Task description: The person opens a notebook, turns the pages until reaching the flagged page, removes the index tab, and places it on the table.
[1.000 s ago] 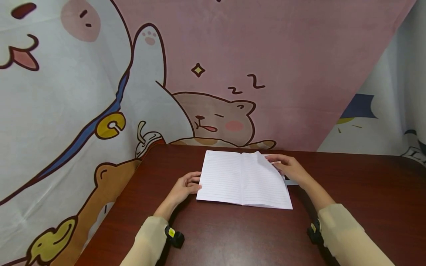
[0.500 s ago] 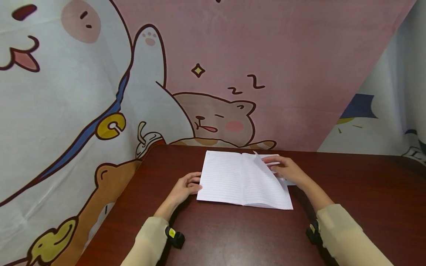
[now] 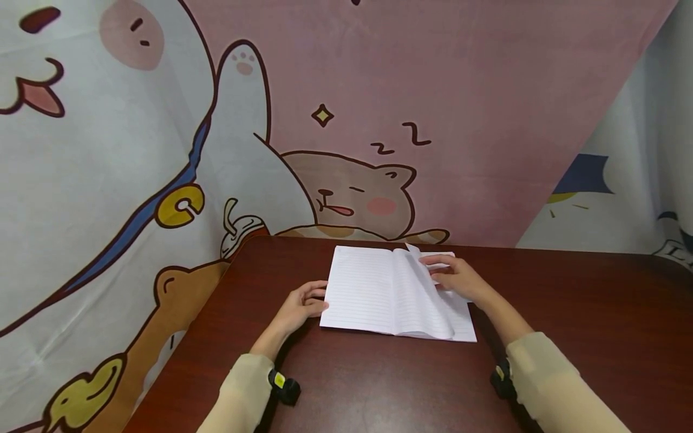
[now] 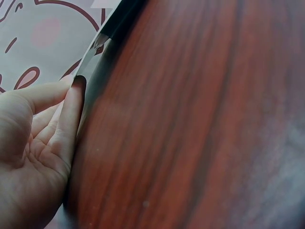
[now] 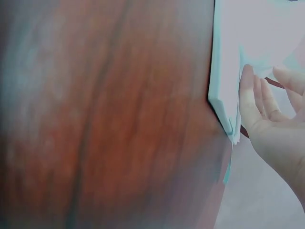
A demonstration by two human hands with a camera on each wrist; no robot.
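Leftmost, a printed cloth (image 3: 108, 138) hangs behind the brown table (image 3: 346, 385), showing a blue collar (image 3: 142, 218) and a yellow bell (image 3: 168, 210). Near the table's left side, the left sleeve (image 3: 240, 385) carries a black device (image 3: 287, 390) whose yellow-green label is too small to read. From that cuff the left hand (image 3: 296, 308) reaches forward, thumb and fingers pinching the left edge of the notebook (image 3: 360, 288). It lies open near the table's back edge, between both hands, its pages ruled; a raised page (image 3: 425, 307) curls over the right half. Above it, the cloth shows a sleeping animal (image 3: 352, 180) and two Z marks (image 3: 414, 133). The right hand (image 3: 457, 279) hides part of the notebook's upper right, pointing leftward, nearly straight fingers against the raised page. Another black device (image 3: 502, 383) sits by the right sleeve (image 3: 547, 373).
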